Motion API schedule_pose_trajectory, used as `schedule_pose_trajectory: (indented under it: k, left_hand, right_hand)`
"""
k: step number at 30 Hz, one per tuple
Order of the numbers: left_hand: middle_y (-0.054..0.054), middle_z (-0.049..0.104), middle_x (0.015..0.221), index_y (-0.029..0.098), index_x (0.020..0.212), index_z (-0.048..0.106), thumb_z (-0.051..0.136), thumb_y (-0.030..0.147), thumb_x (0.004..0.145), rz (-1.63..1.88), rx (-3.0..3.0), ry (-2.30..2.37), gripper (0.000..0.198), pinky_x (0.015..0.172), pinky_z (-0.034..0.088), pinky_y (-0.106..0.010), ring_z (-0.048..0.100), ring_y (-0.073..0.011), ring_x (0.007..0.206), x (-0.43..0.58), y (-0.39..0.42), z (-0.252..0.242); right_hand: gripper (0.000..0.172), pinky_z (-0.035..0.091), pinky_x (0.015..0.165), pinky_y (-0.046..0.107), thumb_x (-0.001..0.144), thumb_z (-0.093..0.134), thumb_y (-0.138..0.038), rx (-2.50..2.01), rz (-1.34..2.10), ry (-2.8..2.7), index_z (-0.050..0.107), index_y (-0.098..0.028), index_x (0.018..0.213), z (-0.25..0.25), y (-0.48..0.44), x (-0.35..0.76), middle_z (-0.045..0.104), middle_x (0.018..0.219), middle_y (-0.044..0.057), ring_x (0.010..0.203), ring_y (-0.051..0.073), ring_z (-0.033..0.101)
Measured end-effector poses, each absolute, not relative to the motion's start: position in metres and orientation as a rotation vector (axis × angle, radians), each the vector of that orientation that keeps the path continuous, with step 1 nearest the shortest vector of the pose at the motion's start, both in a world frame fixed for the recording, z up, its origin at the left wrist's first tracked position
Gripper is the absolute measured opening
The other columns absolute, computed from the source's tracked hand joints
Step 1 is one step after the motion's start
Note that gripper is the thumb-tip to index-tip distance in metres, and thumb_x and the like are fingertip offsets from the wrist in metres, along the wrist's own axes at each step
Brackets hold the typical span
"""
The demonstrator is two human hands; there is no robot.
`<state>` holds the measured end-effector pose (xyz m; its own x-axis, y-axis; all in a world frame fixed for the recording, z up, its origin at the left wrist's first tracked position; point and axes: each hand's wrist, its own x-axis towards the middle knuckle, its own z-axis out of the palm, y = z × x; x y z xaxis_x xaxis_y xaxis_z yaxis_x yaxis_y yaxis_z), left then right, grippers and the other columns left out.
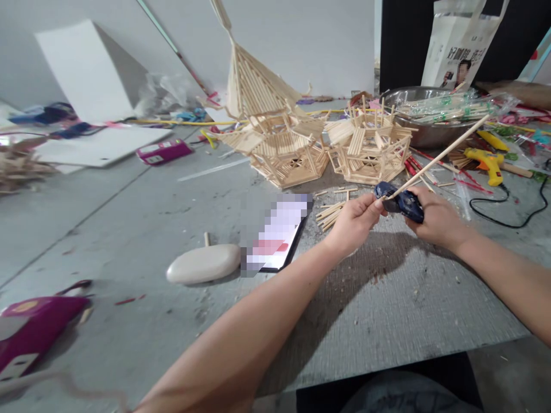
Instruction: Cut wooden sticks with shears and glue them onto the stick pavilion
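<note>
My left hand (355, 222) is closed, its thumb and fingers pinching the lower end of a long thin wooden stick (443, 158). The stick slants up to the right. My right hand (437, 218) is wrapped round a dark blue hand cutter (408, 205), whose grey blade part meets the stick beside my left fingertips. The cutter's exact kind is partly hidden by the hand. Below and left of the hands, short cut stick pieces (330, 215) lie in a loose pile. Behind them stand a tower-like stick model (275, 135) with a pointed roof and a lower stick frame (372, 146).
A phone (282, 235) with a lit screen lies beside a whitish oval object (204, 264). At right are a yellow glue gun (488, 162) with a black cord and a metal bowl (424, 135) of bagged sticks. Purple boxlike devices (47, 327) lie at left.
</note>
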<state>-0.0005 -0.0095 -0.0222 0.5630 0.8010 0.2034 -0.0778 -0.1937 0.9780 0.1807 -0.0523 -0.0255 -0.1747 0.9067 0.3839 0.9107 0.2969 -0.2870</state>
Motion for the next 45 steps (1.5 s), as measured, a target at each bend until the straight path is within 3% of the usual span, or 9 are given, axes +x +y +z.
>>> schedule_pose_trajectory:
  k: [10, 15, 20, 23, 25, 27, 31, 33, 45]
  left_hand:
    - [0.008, 0.03, 0.041, 0.015, 0.063, 0.051, 0.051, 0.051, 0.076, 0.935, 1.522, 0.644, 0.038, 0.038, 0.016, -0.022, 0.024, -0.0044, 0.037, 0.001, -0.01, -0.021]
    - [0.005, 0.043, 0.045, 0.016, 0.057, 0.046, 0.048, 0.048, 0.079, 1.005, 1.551, 0.697, 0.039, 0.038, 0.022, -0.02, 0.03, -0.0037, 0.038, 0.002, -0.013, -0.023]
    - [0.001, 0.059, 0.061, 0.018, 0.085, 0.054, 0.039, 0.039, 0.085, 1.094, 1.514, 0.854, 0.026, 0.038, 0.03, -0.02, 0.038, -0.0051, 0.038, 0.004, -0.009, -0.032]
    - [-0.005, 0.065, 0.088, 0.019, 0.103, 0.054, 0.042, 0.021, 0.081, 1.169, 1.724, 0.993, 0.025, 0.06, 0.046, -0.026, 0.057, -0.0114, 0.067, 0.001, 0.0, -0.038]
    - [-0.007, 0.06, 0.109, 0.02, 0.103, 0.057, 0.047, 0.01, 0.071, 1.24, 1.989, 1.065, 0.035, 0.086, 0.042, -0.035, 0.052, -0.0186, 0.102, -0.002, 0.005, -0.039]
    - [-0.007, 0.056, 0.117, 0.019, 0.102, 0.058, 0.048, 0.006, 0.065, 1.263, 2.164, 1.066, 0.04, 0.096, 0.034, -0.04, 0.043, -0.022, 0.115, -0.004, 0.005, -0.039]
    - [-0.006, 0.064, 0.083, 0.014, 0.09, 0.058, 0.047, 0.015, 0.075, 1.075, 2.166, 0.962, 0.019, 0.073, 0.045, -0.03, 0.058, -0.0161, 0.078, -0.002, -0.003, -0.035]
    - [-0.002, 0.06, 0.066, 0.015, 0.081, 0.056, 0.042, 0.024, 0.081, 0.999, 2.134, 0.944, 0.017, 0.059, 0.042, -0.024, 0.053, -0.0122, 0.06, 0.0, -0.007, -0.034]
    - [-0.003, 0.06, 0.067, 0.015, 0.072, 0.054, 0.034, 0.033, 0.085, 0.869, 2.158, 1.08, 0.03, 0.059, 0.037, -0.023, 0.053, -0.014, 0.063, -0.003, -0.001, -0.026]
  right_hand:
    - [0.045, 0.043, 0.083, 0.036, 0.072, 0.046, -0.029, -1.756, 0.022, -2.081, 0.045, -0.014, 0.113, -0.021, -0.055, 0.176, 0.061, 0.106, 0.013, 0.1, 0.026, 0.056]
    - [0.043, 0.044, 0.077, 0.034, 0.072, 0.046, -0.029, -1.833, 0.043, -2.083, 0.047, -0.014, 0.112, -0.018, -0.057, 0.172, 0.064, 0.1, 0.012, 0.094, 0.025, 0.059]
    - [0.041, 0.044, 0.071, 0.033, 0.073, 0.047, -0.032, -1.87, 0.006, -2.031, 0.048, -0.016, 0.111, -0.018, -0.056, 0.174, 0.066, 0.095, 0.01, 0.086, 0.025, 0.061]
    - [0.039, 0.044, 0.068, 0.033, 0.073, 0.047, -0.033, -1.896, -0.042, -2.018, 0.05, -0.017, 0.109, -0.018, -0.055, 0.175, 0.066, 0.092, 0.01, 0.083, 0.025, 0.062]
    - [0.038, 0.044, 0.066, 0.032, 0.073, 0.047, -0.033, -1.908, -0.08, -2.033, 0.051, -0.017, 0.107, -0.019, -0.054, 0.176, 0.067, 0.091, 0.009, 0.082, 0.024, 0.062]
    - [0.037, 0.043, 0.065, 0.032, 0.073, 0.047, -0.032, -1.925, -0.108, -2.058, 0.051, -0.017, 0.107, -0.018, -0.054, 0.175, 0.067, 0.091, 0.008, 0.08, 0.023, 0.062]
    - [0.039, 0.043, 0.065, 0.033, 0.073, 0.046, -0.031, -1.968, -0.093, -2.117, 0.051, -0.016, 0.109, -0.015, -0.056, 0.172, 0.066, 0.093, 0.009, 0.081, 0.024, 0.062]
    - [0.041, 0.042, 0.064, 0.033, 0.072, 0.047, -0.031, -1.98, -0.076, -2.13, 0.051, -0.015, 0.109, -0.013, -0.058, 0.169, 0.065, 0.095, 0.01, 0.081, 0.025, 0.062]
    - [0.026, 0.035, 0.054, 0.029, 0.074, 0.045, -0.039, -2.056, 0.143, -2.205, 0.056, -0.019, 0.086, -0.009, -0.054, 0.173, 0.063, 0.071, 0.008, 0.065, 0.022, 0.058]
